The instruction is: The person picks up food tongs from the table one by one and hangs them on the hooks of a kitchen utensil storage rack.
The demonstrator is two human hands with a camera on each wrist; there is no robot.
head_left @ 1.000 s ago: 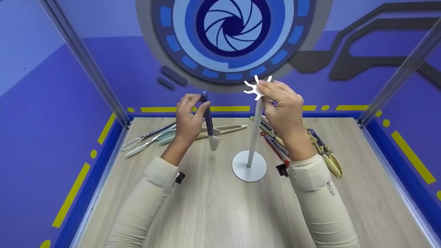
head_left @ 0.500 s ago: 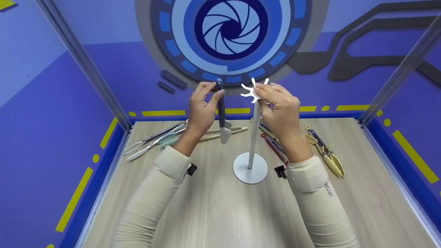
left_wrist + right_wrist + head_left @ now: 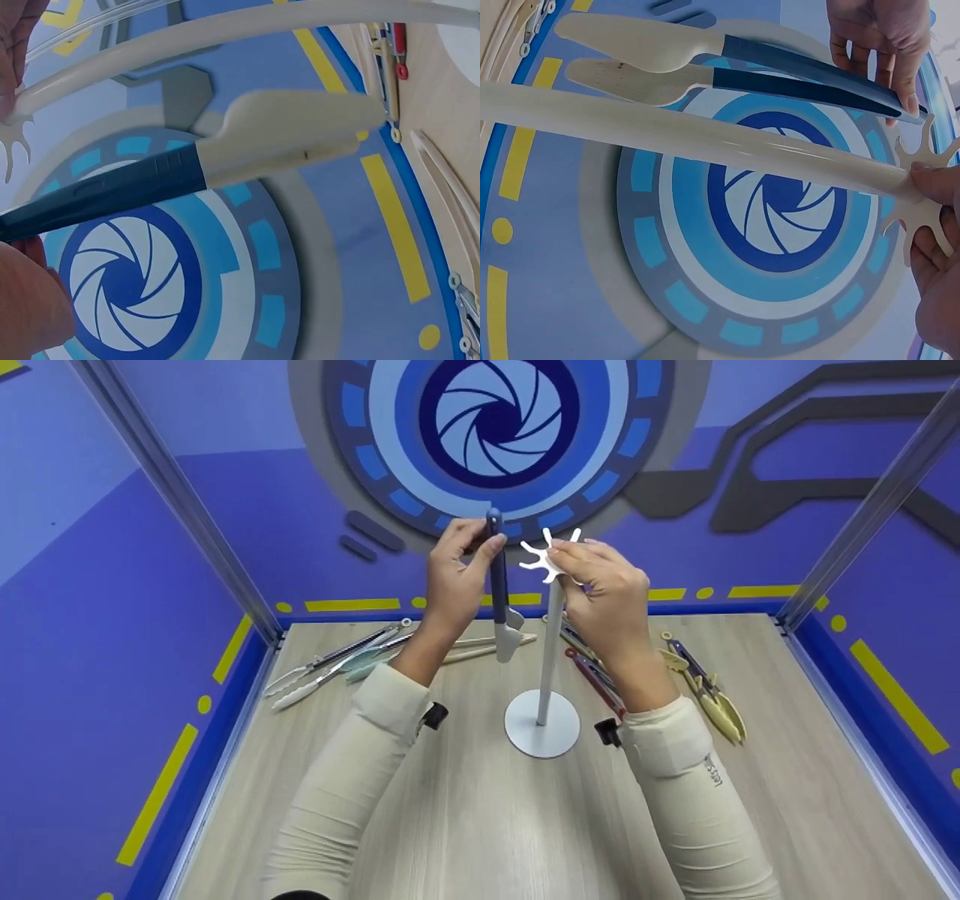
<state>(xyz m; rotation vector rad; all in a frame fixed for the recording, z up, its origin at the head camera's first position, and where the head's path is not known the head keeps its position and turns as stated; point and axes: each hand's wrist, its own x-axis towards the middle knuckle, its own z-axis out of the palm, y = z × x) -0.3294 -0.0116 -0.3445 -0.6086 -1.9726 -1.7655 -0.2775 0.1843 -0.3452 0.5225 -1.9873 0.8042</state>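
My left hand [image 3: 459, 566] pinches dark blue tongs [image 3: 499, 585] near their upper end. They hang upright above the table, pale spatula-like heads pointing down. In the right wrist view the two arms of the tongs [image 3: 802, 71] lie slightly apart. Just to their right stands a white rack [image 3: 550, 652] with a round base, a straight pole and a top of several curved hooks. My right hand [image 3: 611, 592] grips that hooked top [image 3: 538, 561], covering part of it. In the left wrist view the tongs [image 3: 112, 193] and the pole [image 3: 225, 41] are apart.
Several tongs [image 3: 330, 664] lie at the back left, with beige tongs [image 3: 487, 646] close by. Red-handled tongs [image 3: 594, 679] and yellow-headed tongs [image 3: 709, 690] lie to the right. Blue printed walls [image 3: 225, 547] enclose the wooden table [image 3: 480, 825] at the back and sides.
My left hand has carried the tongs up and to the right, closer to the rack's hooked top. My right hand keeps its grip there, and the rack has stayed about in place.
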